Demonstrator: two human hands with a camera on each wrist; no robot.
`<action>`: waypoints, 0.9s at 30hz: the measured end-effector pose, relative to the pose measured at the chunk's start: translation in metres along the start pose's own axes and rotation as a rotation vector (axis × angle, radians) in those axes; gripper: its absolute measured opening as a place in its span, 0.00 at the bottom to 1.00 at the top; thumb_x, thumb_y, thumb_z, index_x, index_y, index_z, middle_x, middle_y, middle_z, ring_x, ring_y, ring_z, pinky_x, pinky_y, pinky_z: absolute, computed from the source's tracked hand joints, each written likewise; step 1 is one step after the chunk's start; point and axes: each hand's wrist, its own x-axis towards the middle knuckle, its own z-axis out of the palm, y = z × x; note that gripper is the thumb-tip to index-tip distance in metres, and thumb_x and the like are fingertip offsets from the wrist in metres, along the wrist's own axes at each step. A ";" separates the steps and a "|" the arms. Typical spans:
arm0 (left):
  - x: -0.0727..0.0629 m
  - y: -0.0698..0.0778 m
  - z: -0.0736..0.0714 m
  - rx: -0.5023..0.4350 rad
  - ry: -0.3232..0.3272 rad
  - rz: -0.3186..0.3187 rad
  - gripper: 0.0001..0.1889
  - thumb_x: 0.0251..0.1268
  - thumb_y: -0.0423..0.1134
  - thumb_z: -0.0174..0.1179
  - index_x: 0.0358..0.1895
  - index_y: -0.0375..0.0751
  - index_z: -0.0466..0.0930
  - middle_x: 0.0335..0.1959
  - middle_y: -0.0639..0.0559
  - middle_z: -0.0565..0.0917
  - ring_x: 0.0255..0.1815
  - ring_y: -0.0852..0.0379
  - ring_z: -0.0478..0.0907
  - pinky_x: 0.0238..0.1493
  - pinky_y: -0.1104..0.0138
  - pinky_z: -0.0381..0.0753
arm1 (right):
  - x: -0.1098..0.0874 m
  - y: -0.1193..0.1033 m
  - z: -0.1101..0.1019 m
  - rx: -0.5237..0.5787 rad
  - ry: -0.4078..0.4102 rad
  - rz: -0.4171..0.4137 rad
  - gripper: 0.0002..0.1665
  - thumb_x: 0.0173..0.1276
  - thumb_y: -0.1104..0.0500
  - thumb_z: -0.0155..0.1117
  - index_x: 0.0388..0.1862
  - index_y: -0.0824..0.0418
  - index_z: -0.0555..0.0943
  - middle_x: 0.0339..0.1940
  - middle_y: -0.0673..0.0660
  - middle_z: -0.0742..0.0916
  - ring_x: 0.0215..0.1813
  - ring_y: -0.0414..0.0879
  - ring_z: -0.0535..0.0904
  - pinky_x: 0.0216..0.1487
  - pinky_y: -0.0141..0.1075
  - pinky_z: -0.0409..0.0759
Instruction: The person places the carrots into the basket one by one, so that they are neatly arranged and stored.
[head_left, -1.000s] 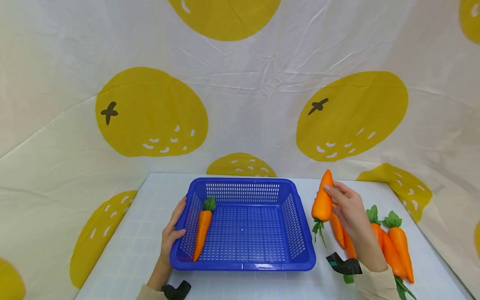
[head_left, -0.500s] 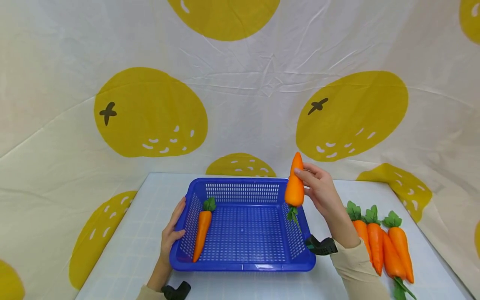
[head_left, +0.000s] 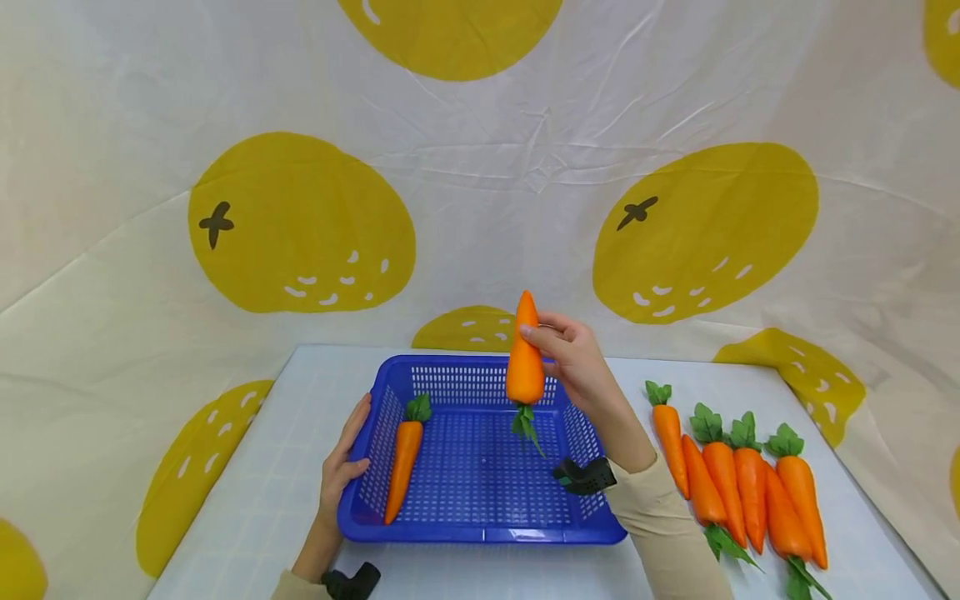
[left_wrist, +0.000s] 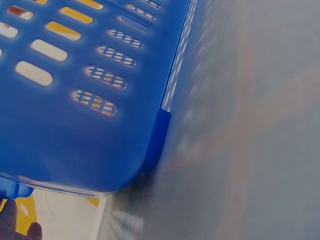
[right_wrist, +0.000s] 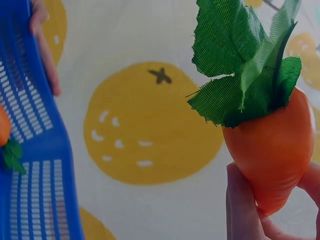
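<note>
My right hand (head_left: 573, 354) pinches an orange toy carrot (head_left: 525, 371) over the back right part of a blue plastic basket (head_left: 480, 533). The carrot's tip points up and its green leaves hang down. In the right wrist view, the carrot (right_wrist: 272, 150) shows its thick end and cloth leaves (right_wrist: 235, 65) close up. My left hand (head_left: 341, 462) rests against the basket's left side, fingers straight along the outside and thumb at the rim. Inside the basket, along the left wall, lies another carrot (head_left: 405, 467) with its leaves toward the back.
Several more carrots (head_left: 723, 479) lie side by side on the white table (head_left: 225, 500), right of the basket. Behind the table hangs a white cloth (head_left: 495, 208) printed with yellow fruit. Black wrist cameras (head_left: 585, 477) sit on both wrists.
My right hand has carried the carrot leftward from above the pile and over the basket, rising a little. The left hand and the basket stay about where they were.
</note>
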 end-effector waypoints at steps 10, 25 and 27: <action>0.000 0.001 0.004 -0.007 0.013 -0.032 0.37 0.61 0.28 0.42 0.78 0.33 0.51 0.81 0.43 0.50 0.79 0.58 0.49 0.70 0.76 0.56 | 0.018 0.030 0.043 -0.035 -0.057 0.096 0.23 0.70 0.59 0.62 0.60 0.70 0.76 0.48 0.61 0.84 0.45 0.50 0.82 0.44 0.42 0.85; 0.001 0.002 0.001 0.017 0.013 -0.003 0.38 0.58 0.24 0.39 0.77 0.32 0.52 0.81 0.44 0.51 0.80 0.57 0.48 0.72 0.75 0.54 | 0.028 0.092 0.061 -0.136 -0.238 0.162 0.26 0.70 0.59 0.64 0.63 0.69 0.74 0.49 0.63 0.87 0.46 0.48 0.84 0.46 0.48 0.85; 0.001 0.002 0.001 0.017 0.015 -0.012 0.38 0.58 0.24 0.39 0.77 0.33 0.52 0.81 0.46 0.51 0.80 0.57 0.48 0.72 0.75 0.54 | 0.026 0.097 0.064 -0.157 -0.259 0.177 0.26 0.71 0.58 0.63 0.63 0.69 0.74 0.50 0.63 0.86 0.46 0.48 0.84 0.47 0.49 0.85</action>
